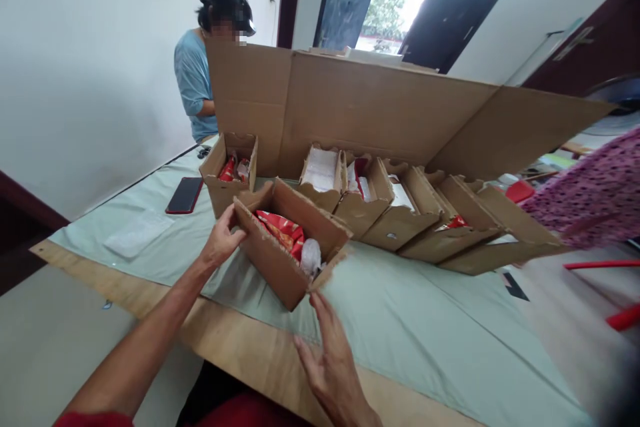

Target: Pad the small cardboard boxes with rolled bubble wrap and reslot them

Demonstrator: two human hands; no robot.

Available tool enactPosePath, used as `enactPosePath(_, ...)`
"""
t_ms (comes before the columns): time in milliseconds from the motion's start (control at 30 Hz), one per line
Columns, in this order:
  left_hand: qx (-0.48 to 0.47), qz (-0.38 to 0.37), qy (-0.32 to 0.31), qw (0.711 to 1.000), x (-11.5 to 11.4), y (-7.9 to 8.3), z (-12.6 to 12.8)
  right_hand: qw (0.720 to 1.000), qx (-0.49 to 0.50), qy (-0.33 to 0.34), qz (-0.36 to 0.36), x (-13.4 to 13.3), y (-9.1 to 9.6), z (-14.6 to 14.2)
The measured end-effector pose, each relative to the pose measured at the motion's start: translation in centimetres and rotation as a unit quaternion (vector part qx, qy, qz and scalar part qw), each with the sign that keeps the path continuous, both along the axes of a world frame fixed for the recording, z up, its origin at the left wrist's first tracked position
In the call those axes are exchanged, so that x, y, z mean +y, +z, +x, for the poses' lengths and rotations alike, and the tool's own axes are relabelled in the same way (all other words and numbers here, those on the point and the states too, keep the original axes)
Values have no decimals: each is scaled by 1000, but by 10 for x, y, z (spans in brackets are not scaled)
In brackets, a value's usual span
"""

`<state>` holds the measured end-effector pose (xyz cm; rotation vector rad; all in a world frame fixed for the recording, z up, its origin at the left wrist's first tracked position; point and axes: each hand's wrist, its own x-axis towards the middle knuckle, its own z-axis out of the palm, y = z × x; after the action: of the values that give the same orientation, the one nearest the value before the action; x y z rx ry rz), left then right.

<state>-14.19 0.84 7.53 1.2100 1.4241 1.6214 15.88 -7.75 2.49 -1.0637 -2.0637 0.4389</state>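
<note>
In front of me an open cardboard box (270,267) stands turned at an angle on the cloth-covered table. Inside it lie a red patterned packet (285,232) and a whitish wrapped bundle (311,256). My left hand (223,239) grips the box's left upper edge, thumb on the near side and fingers behind. At the near corner my right hand (330,353) has its fingers apart, with the fingertips at or just below the box's edge. Whether they touch it I cannot tell.
Behind stand several similar cardboard boxes (370,221) in a row, holding white and red items. A tall cardboard panel (370,103) rises behind them. On the left lie a phone (184,195) and a clear plastic bag (137,233). A person in blue (193,73) is beyond the table.
</note>
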Motion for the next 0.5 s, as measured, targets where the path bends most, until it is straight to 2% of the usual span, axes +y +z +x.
enactPosePath(67, 27, 0, 51, 998, 2, -7, 0, 1000, 4, -4, -28, 9, -8, 8)
enactPosePath(133, 37, -18, 100, 994, -8, -22, 10, 995, 38, -37, -87, 27, -11, 23)
enactPosePath(200, 16, -36, 120, 992, -22, -37, 26, 984, 84, -48, -153, 52, -7, 33)
enactPosePath(267, -7, -36, 114, 993, -33, -47, 43, 969, 127, -4, -214, 77, -1, 33)
enactPosePath(333, -14, -21, 101, 995, -38, -49, 60, 948, 159, 62, -267, 96, 5, 22)
enactPosePath(400, -18, -7, 86, 996, -37, -46, 74, 932, 177, 106, -297, 103, 8, 7)
enactPosePath(500, -35, 11, 50, 998, -35, -42, 91, 929, 200, 112, -291, 98, 5, -10)
